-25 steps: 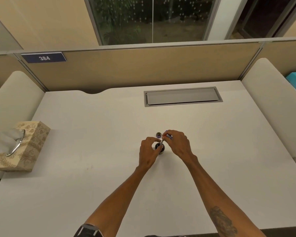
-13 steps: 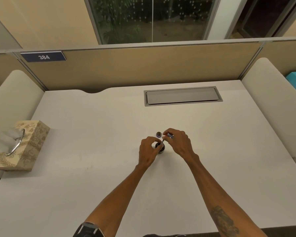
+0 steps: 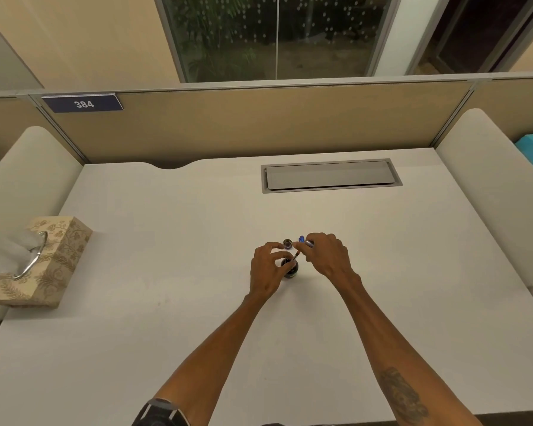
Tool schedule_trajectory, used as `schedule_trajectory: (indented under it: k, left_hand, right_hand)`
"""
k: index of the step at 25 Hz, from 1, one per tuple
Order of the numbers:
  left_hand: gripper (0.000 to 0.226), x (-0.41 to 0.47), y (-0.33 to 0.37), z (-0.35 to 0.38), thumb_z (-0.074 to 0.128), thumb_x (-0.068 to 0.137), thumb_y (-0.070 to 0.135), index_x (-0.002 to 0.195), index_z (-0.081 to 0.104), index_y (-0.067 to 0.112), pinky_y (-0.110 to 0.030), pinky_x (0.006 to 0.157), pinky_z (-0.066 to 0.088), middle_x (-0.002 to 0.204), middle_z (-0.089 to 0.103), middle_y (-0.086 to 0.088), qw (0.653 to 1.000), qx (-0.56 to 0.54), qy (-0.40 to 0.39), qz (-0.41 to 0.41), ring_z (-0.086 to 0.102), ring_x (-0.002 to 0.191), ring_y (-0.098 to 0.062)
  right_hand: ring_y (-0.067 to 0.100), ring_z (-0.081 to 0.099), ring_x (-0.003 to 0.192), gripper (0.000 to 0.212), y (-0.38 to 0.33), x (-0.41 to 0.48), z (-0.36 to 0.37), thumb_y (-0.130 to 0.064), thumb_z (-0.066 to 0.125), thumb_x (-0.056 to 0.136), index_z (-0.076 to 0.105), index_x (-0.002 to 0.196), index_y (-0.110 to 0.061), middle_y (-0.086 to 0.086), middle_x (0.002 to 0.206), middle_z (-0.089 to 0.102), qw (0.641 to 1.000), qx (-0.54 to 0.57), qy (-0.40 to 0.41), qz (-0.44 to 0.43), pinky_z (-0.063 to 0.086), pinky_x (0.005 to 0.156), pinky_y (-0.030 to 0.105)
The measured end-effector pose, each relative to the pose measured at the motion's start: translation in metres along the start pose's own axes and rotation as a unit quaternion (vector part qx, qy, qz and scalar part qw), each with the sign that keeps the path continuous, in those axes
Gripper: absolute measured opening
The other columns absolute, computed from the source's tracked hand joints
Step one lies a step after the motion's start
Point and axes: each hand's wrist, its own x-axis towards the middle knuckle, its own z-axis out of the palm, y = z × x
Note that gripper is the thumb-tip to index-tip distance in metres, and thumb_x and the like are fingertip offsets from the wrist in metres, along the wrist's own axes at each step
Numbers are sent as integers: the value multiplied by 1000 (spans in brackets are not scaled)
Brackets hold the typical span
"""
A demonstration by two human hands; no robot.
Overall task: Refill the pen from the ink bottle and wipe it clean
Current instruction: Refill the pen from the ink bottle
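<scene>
On a white bench [image 3: 166,302], the left hand [image 3: 266,272] steadies the ink bottle [image 3: 290,269]. The right hand [image 3: 326,256] pinches the pen [image 3: 302,247], now tilted lower than a second ago, tip at the bottle's mouth: filling seems underway. The cap [image 3: 287,243] lies just behind.

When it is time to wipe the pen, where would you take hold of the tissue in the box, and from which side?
Pinch the white tissue where it stands up through the metal ring on top of the box, coming from above. The tuft is the only part exposed, so pull it upward.
</scene>
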Motion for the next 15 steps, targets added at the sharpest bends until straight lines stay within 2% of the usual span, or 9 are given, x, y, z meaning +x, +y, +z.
schedule_trajectory:
  k: [3, 5, 6, 8, 10, 12, 15]
  left_hand:
    - [11, 1, 2, -2, 74, 84, 36, 90, 79, 27, -24, 93, 35, 122, 61, 17, 1000, 11, -1, 8, 44, 120, -11]
    - [11, 2, 4, -3, 75, 84, 35, 90, 79, 27, -24, 92, 35, 122, 61, 16, 1000, 10, -1, 7, 44, 120, -11]
    - [11, 2, 3, -3, 75, 84, 35, 90, 79, 27, -24, 92, 35, 122, 61, 16, 1000, 8, -1, 5, 44, 120, -11]
    - [10, 1, 2, -2, 76, 83, 34, 90, 78, 27, -25, 92, 36, 122, 61, 16, 1000, 2, -1, 0, 45, 120, -12]
    - [12, 0, 2, -2, 76, 83, 35, 91, 79, 26, -25, 91, 38, 122, 60, 17, 1000, -6, -4, -6, 44, 120, -11]
    - [13, 1, 2, -3, 76, 82, 35, 92, 79, 26, -26, 92, 40, 122, 60, 18, 1000, -12, -10, -16, 44, 120, -10]
    - [14, 3, 3, -4, 78, 80, 33, 92, 78, 25, -30, 94, 41, 123, 61, 16, 1000, -8, -14, -14, 44, 121, -11]
  right_hand:
    - [23, 65, 89, 30, 0, 0, -6, -52, 63, 87, 66, 95, -23, -6, 92, 68, 1000, 20, -19, -3, 47, 75, 35]
    - [23, 64, 90, 17, 1, 2, -10, -40, 62, 89, 69, 96, -26, -3, 102, 73, 999, -11, -31, -21, 46, 74, 31]
    - [24, 63, 86, 17, 0, 2, -10, -38, 62, 89, 70, 94, -25, 0, 102, 74, 999, -28, -31, -20, 44, 72, 31]
    - [25, 60, 81, 27, -4, 3, -9, -47, 61, 89, 67, 88, -20, 3, 96, 73, 999, -44, -27, -9, 43, 70, 31]
    - [25, 62, 87, 36, -4, 3, -9, -56, 60, 87, 64, 89, -21, -2, 97, 70, 999, -28, -35, -4, 45, 74, 34]
    - [23, 63, 96, 27, -4, 4, -11, -49, 63, 87, 67, 100, -25, -6, 102, 67, 998, -16, -52, -15, 45, 77, 33]
    - [24, 63, 87, 18, -6, 5, -13, -36, 62, 89, 70, 98, -23, 0, 102, 74, 998, -48, -37, -22, 41, 71, 30]
